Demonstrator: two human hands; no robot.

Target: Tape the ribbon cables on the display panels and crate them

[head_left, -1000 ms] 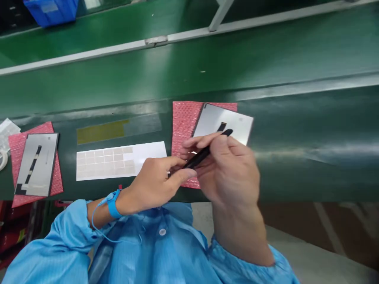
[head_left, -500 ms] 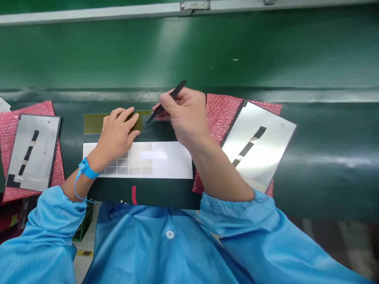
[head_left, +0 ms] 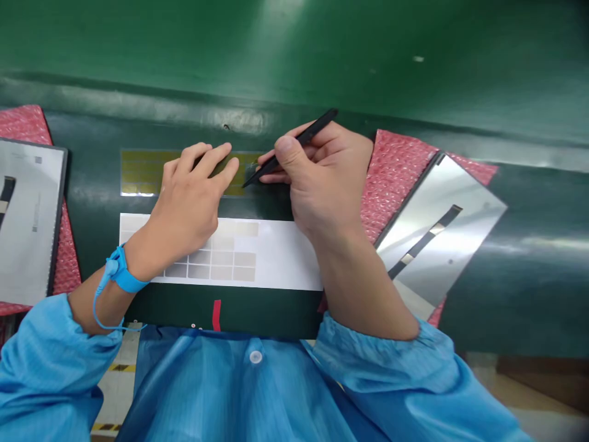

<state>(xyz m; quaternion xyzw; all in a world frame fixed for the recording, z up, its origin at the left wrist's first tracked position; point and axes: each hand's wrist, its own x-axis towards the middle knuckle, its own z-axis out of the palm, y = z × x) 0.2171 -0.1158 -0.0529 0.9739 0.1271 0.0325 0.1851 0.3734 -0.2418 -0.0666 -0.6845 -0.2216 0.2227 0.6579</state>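
Sticker sheet (head_left: 289,255) flat on the table (head_left: 529,294), and just behind it, the film strip (head_left: 142,174). Across the sheet's left part comes the left hand (head_left: 191,196), over onto that strip! Behind the sheet's right end, the right hand (head_left: 324,175) with the pen-like tool (head_left: 316,127). Left of the sheet, one panel (head_left: 30,227) on bubble wrap (head_left: 25,123); right of it, a second panel (head_left: 469,227) on another wrap (head_left: 398,178). And in front of the sheet, a tape piece (head_left: 216,315).

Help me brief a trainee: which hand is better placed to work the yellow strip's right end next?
The right hand, probably: it holds the black tool, its tip near the right end of the yellow strip. The left hand lies across the strip, with no tool visible.
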